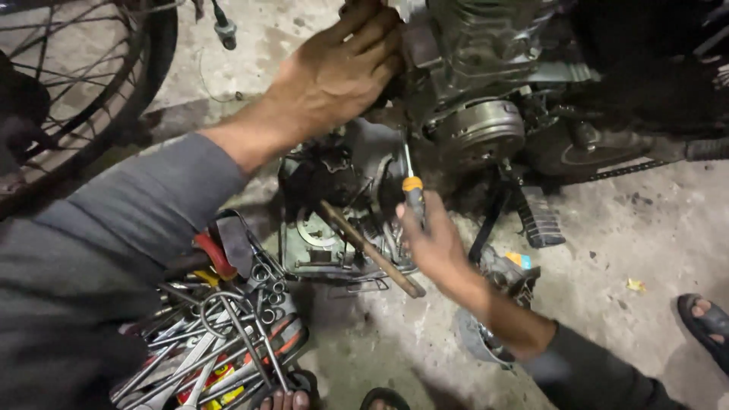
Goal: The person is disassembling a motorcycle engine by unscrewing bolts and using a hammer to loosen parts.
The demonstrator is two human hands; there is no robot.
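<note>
Left hand (338, 72): reaches up and away, fingers curled over the upper edge of the motorcycle engine (474, 68), knuckles toward the camera. The hand is closed down on the casing; whether anything small lies inside the grip cannot be told. Grey sleeve runs back from the wrist toward the lower left.

Right hand (434, 241): below and to the right of the left hand, fingers wrapped round the handle of a screwdriver (411, 182). Handle black with an orange collar; the thin shaft points up from the fingers, tip at the lower edge of the engine, just left of the round silver cover (480, 127). Exact contact point of the tip is too dark to read.

Between the two hands: a dark opened part of the engine, little free room. A wooden-handled tool (368, 249) lies slanted just left of the right hand, its far end close under the right wrist.

Left of the right hand, below the left forearm: a heap of spanners and pliers (220, 342), tightly packed, one red-handled piece on top.

Right of the right hand: a ribbed foot peg (538, 219), then bare concrete floor (630, 235), the widest open room in view. A sandalled foot (706, 319) at the far right edge. Spoked wheel (76, 68) beyond the left elbow, top left.
</note>
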